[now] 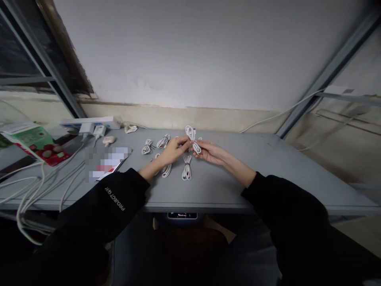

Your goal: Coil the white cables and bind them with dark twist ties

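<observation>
A coiled white cable (197, 148) is held up above the desk between both my hands, its loops spreading above and below the pinched middle. My left hand (176, 149) grips its middle from the left, fingers closed. From the right, my right hand (210, 152) pinches the same coil with thumb and fingers. Just below lies a tied white cable bundle (186, 167) on the desk. Further bundles rest left of it: one with a dark tie (147, 147), another behind my left hand (163, 141), and one partly covered by my left wrist (167, 170).
The grey desk (268, 171) stands against a wall. On its left are a power strip (101, 122) with plugged-in chargers, a pinkish adapter (108, 140), a blurred printed packet (107, 163), a green-and-red bag (38, 145) and loose white cords (22, 210).
</observation>
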